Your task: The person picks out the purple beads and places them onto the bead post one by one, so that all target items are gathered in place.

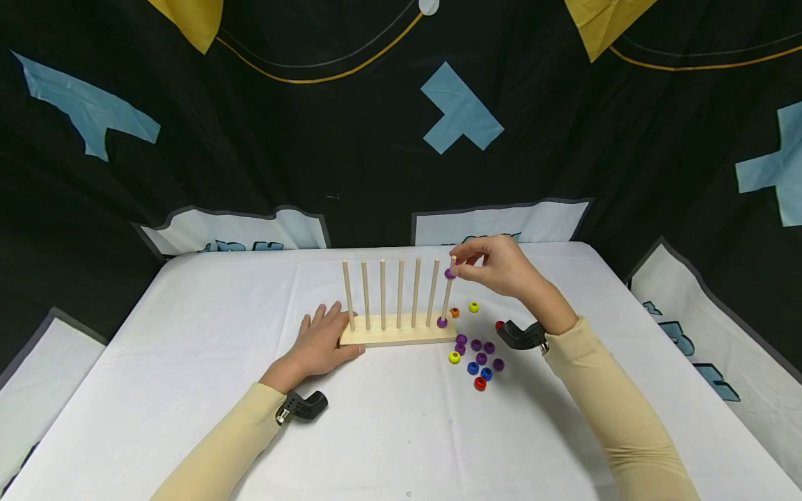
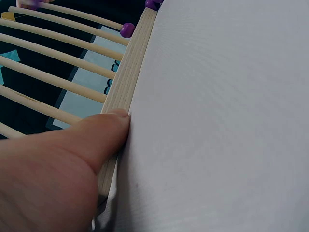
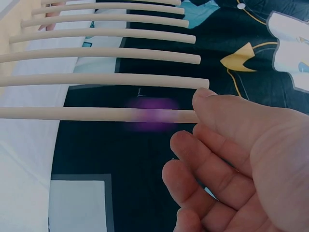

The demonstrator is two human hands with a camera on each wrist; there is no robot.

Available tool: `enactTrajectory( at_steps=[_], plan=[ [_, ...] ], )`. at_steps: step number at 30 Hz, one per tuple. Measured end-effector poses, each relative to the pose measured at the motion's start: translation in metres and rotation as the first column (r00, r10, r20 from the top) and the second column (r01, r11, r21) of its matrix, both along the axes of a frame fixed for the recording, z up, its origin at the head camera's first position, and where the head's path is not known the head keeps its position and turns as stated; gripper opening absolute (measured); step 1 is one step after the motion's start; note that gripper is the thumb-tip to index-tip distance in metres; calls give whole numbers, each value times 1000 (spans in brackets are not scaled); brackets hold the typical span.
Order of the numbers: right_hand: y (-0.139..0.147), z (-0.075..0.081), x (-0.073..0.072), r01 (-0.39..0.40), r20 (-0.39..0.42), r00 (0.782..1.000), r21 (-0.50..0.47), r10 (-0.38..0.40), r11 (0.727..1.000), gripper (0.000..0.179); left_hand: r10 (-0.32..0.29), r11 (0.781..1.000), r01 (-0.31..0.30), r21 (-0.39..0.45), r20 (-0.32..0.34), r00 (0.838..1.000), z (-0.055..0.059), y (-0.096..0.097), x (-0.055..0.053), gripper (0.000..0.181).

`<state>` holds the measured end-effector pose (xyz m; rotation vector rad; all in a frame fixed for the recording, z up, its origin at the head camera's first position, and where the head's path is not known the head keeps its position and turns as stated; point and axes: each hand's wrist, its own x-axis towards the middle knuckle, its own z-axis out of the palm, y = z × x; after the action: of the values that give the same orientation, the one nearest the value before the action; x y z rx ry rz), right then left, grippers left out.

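Note:
A wooden peg rack (image 1: pixel 391 335) with a row of upright pegs stands on the table. My left hand (image 1: pixel 316 348) lies at its left end, fingers spread and thumb (image 2: pixel 108 130) along the base's front edge. My right hand (image 1: pixel 498 264) is at the top of the rightmost peg (image 3: pixel 87 114), thumb and fingertips around its tip. A purple bead (image 1: pixel 450 273) is on that peg just below the fingertips, blurred in the right wrist view and apart from the fingers. Another purple bead (image 1: pixel 442 322) sits at the foot of the same peg.
Loose beads lie right of the rack: several purple (image 1: pixel 481 358), two blue (image 1: pixel 473 367), a red one (image 1: pixel 480 383), a yellow one (image 1: pixel 454 357). Farther back are an orange bead (image 1: pixel 454 312), another yellow bead (image 1: pixel 473 306) and a red bead (image 1: pixel 499 325) by the right wrist.

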<state>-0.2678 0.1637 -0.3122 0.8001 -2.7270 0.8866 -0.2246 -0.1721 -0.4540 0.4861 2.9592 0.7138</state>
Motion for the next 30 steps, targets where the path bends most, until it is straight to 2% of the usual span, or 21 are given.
enactTrajectory(
  at_steps=[19, 30],
  plan=[
    [3, -2, 1, -12, -15, 1000, -3, 12, 1000, 24, 1, 1000, -1, 3, 5, 1000, 2, 1, 1, 69],
    [7, -6, 1, -11, 2, 1000, -1, 11, 1000, 25, 1, 1000, -1, 5, 5, 1000, 3, 1, 2, 69]
  ],
)
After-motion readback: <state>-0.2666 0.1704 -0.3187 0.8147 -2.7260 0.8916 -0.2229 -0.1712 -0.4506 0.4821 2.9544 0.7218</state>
